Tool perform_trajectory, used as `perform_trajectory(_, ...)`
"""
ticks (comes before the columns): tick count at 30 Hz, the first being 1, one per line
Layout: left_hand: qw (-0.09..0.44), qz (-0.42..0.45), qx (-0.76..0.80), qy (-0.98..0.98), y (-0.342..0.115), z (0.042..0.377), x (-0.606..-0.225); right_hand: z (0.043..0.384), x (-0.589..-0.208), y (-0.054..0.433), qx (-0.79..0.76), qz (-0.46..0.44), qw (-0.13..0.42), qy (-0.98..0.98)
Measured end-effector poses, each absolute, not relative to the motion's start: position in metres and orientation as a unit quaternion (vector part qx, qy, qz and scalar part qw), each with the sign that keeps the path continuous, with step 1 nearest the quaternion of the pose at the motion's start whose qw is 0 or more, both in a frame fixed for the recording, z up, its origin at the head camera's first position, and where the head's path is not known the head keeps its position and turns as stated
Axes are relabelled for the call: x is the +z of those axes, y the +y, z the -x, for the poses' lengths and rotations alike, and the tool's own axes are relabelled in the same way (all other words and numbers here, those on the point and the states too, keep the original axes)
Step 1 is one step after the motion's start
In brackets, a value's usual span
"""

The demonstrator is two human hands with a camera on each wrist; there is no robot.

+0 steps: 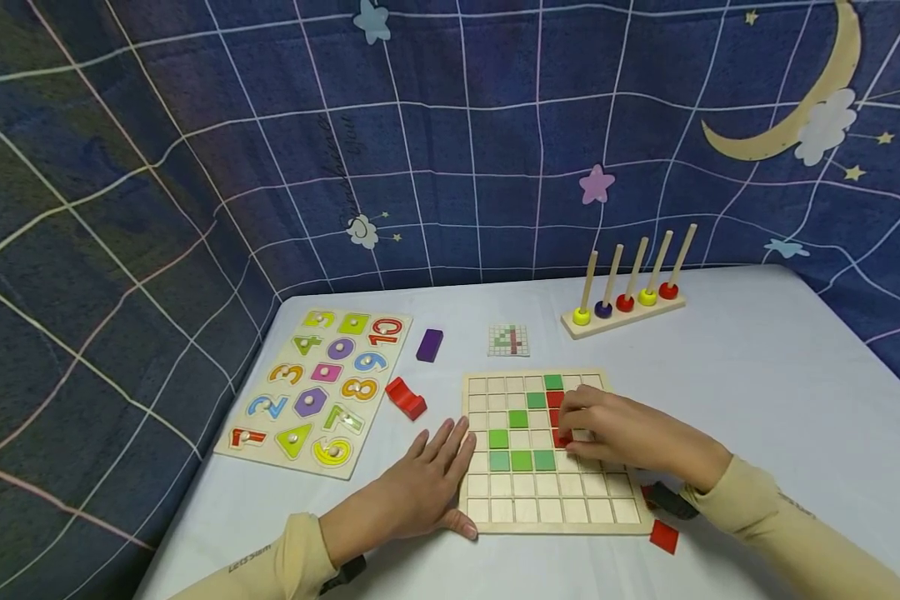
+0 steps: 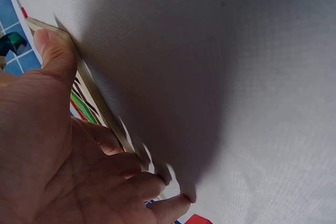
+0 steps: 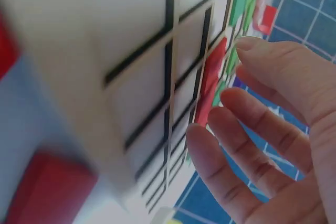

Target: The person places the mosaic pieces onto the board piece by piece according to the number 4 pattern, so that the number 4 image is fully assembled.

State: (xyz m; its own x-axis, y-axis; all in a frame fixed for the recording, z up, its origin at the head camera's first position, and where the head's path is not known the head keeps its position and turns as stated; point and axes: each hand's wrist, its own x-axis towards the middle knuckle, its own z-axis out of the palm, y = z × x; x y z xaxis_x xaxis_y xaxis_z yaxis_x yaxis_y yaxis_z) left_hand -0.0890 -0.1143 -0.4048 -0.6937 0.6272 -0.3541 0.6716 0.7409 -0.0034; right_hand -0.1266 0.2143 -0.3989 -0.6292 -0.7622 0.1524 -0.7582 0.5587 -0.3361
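Observation:
A wooden grid board (image 1: 525, 508) lies flat on the white table. Several green tiles (image 1: 521, 460) form a diagonal and a short row in its squares, and red tiles (image 1: 555, 399) line up in one column. Along the board's left edge rests my left hand (image 1: 426, 483), fingers spread, with the thumb at the near corner. My right hand (image 1: 622, 425) hovers over the red column, fingers loosely bent. In the right wrist view, nothing shows between its thumb and fingers, and the red tiles (image 3: 210, 80) sit just beyond them. The hand covers some squares.
A loose red tile (image 1: 663, 537) lies off the board's near right corner. Behind the board is a small pattern card (image 1: 508, 341). Number puzzle (image 1: 322, 342), red block (image 1: 406, 399) and purple block (image 1: 430, 345) are at left; a peg stand (image 1: 630, 317) stands back right.

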Motion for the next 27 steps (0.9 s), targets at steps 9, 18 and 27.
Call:
perform_trajectory(9, 0.17, -0.357, -0.061, 0.917, -0.114, 0.088, -0.403, 0.113, -0.391, 0.261, -0.187, 0.406, 0.039, 0.894)
perform_trajectory(18, 0.176, -0.357, -0.054, 0.916, -0.114, 0.09, -0.403, 0.106, -0.405, 0.287, -0.181, 0.394, 0.058, 0.899)
perform_trajectory(27, 0.175, -0.355, -0.053, 0.917, -0.114, 0.091, -0.403, 0.107, -0.411, 0.286, -0.188, 0.404, 0.039, 0.894)
